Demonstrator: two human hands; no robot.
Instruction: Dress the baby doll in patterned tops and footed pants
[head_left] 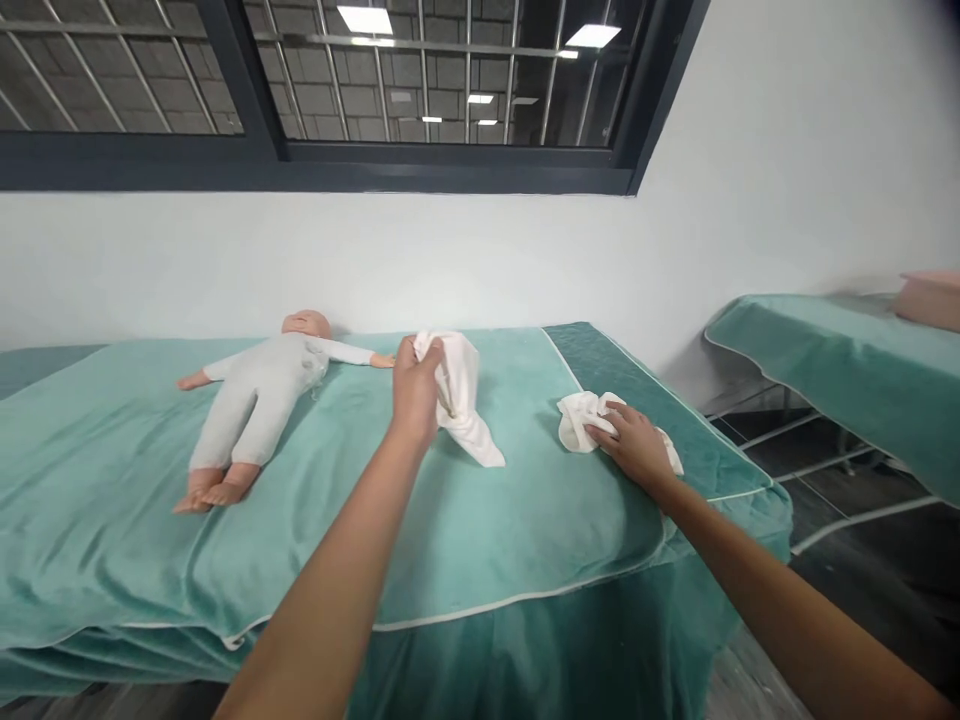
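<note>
My left hand point(415, 392) is closed around a white cloth point(459, 385), lifted over the bed with one end hanging down to the right. Farther right, my right hand point(637, 447) rests on a second crumpled white cloth point(576, 420) lying on the bed, its fingers curled onto the fabric. Part of that cloth is hidden under the palm. To the left, a baby doll point(264, 385) in a white bodysuit lies on its back with arms spread. One doll hand lies close to my left hand.
A teal velvet cover with white piping drapes the bed point(480, 545). White wall point(480, 260) rises behind it, below a dark-framed barred window point(450, 170). At the right stands another teal-covered bed point(825, 350) with a pink box point(930, 298), across a gap of dark floor.
</note>
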